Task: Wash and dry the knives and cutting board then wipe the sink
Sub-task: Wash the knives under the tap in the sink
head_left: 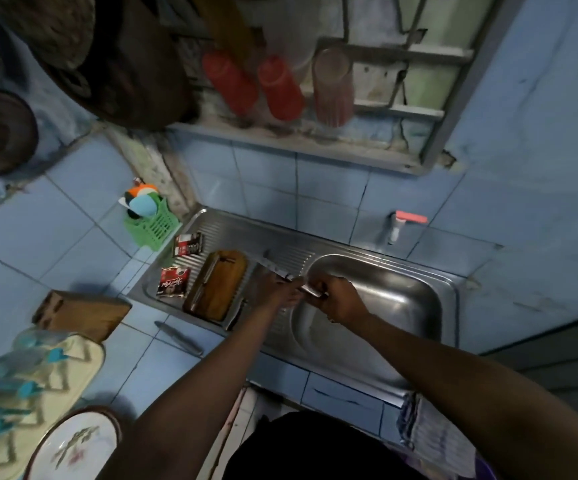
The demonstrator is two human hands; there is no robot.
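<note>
Right grip point(332, 299) on knife point(280, 270), steel sink point(401, 306), blue tiles point(55, 220)

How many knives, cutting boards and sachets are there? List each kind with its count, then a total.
Knives: 4 (held, on board, beside board, on counter)
Cutting boards: 1
Sachets: 2
Total: 7

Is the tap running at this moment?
Cannot tell. No stream is visible below the tap on the wall, and the sink basin shows only reflections.
</note>
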